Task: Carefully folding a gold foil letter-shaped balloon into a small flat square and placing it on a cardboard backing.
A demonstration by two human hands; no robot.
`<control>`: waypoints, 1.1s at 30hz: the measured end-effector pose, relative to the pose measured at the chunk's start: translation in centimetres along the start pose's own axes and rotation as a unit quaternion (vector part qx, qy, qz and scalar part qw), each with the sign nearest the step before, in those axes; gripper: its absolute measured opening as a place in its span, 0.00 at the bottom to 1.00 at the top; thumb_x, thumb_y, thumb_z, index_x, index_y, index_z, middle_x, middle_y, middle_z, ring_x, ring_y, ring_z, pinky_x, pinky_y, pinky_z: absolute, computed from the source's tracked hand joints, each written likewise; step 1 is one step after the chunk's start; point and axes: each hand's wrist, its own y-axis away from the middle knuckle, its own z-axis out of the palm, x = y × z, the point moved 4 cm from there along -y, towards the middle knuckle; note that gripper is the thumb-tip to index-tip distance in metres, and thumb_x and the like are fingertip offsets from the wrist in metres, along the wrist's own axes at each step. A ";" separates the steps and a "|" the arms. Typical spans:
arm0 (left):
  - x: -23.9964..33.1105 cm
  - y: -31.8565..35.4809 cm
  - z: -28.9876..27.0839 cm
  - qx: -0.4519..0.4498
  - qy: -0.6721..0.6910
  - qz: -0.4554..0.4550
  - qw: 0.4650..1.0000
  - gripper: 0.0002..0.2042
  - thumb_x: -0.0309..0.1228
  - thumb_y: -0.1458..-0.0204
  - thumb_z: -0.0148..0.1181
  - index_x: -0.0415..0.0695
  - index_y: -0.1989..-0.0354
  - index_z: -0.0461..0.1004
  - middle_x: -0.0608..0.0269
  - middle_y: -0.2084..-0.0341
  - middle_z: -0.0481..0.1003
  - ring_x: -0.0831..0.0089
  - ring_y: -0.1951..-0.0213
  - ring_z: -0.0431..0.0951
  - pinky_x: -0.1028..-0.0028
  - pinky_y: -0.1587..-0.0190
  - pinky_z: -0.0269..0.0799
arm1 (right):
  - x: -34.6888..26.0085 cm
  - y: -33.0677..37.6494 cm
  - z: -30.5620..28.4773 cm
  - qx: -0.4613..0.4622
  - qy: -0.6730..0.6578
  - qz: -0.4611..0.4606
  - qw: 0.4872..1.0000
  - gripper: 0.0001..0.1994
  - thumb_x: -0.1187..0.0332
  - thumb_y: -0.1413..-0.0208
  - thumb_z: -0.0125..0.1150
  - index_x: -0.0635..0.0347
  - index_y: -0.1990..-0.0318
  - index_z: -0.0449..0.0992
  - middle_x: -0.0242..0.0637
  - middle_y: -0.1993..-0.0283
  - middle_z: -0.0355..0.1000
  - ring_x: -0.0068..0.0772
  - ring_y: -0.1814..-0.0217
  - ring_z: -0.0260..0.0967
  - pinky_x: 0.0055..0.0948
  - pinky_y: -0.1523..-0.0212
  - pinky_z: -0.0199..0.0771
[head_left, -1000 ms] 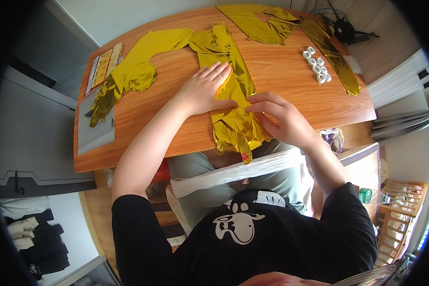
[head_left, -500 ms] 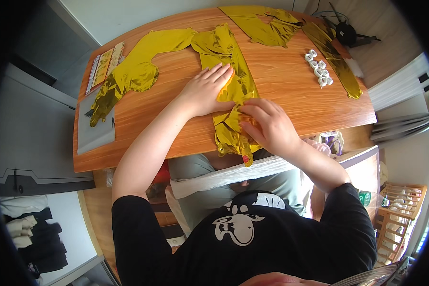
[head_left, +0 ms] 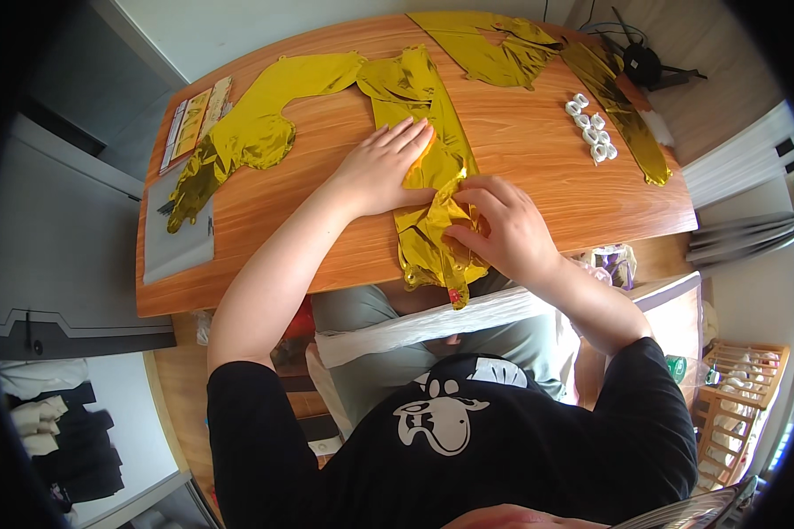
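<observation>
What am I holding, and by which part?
Your right hand appears to pinch the middle gold foil by a raised fold toward its lower end; your left hand lies flat on it.

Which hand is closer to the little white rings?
Right. In the picture, the right hand is lower and left of the white rings; the left hand rests farther left, on gold foil.

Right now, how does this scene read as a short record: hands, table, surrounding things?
left hand: flat on long crinkled gold foil piece
right hand: at that foil's raised fold; grip unclear
surface: brown wood-grained table
table's left: curved gold foil piece, lower end over pale grey sheet
far side: broad gold foil piece
table's right: narrow gold foil strip; cluster of small white rings
</observation>
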 end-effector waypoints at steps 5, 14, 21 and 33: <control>-0.2 0.0 0.3 0.020 0.001 0.010 1.000 0.50 0.69 0.42 0.51 0.39 0.23 0.51 0.51 0.23 0.52 0.58 0.23 0.50 0.61 0.22 0.46 | -0.2 0.3 0.9 -0.013 -0.032 -0.099 0.994 0.15 0.65 0.46 0.71 0.60 0.53 0.80 0.39 0.49 0.76 0.44 0.46 0.76 0.44 0.38 0.73; -0.6 -0.2 0.5 0.018 0.029 0.005 0.999 0.51 0.72 0.42 0.44 0.39 0.23 0.51 0.49 0.24 0.52 0.58 0.22 0.49 0.62 0.22 0.44 | -0.6 0.0 0.3 -0.056 0.010 -0.138 0.989 0.13 0.63 0.42 0.68 0.57 0.52 0.81 0.37 0.52 0.76 0.38 0.48 0.75 0.38 0.44 0.73; -0.1 -0.2 0.1 -0.026 0.015 -0.008 1.000 0.55 0.72 0.46 0.51 0.43 0.21 0.43 0.54 0.22 0.47 0.60 0.21 0.45 0.61 0.21 0.42 | 0.1 -0.5 0.0 -0.083 -0.004 -0.133 0.988 0.10 0.66 0.40 0.64 0.57 0.54 0.81 0.37 0.52 0.76 0.40 0.50 0.75 0.39 0.47 0.73; 0.2 -0.2 0.0 -0.030 -0.004 -0.012 0.999 0.60 0.76 0.53 0.56 0.42 0.22 0.46 0.54 0.22 0.46 0.59 0.22 0.45 0.60 0.21 0.42 | 2.8 -2.2 -1.1 -0.160 0.005 -0.001 0.987 0.28 0.59 0.55 0.77 0.50 0.43 0.80 0.40 0.47 0.78 0.48 0.31 0.66 0.48 0.31 0.61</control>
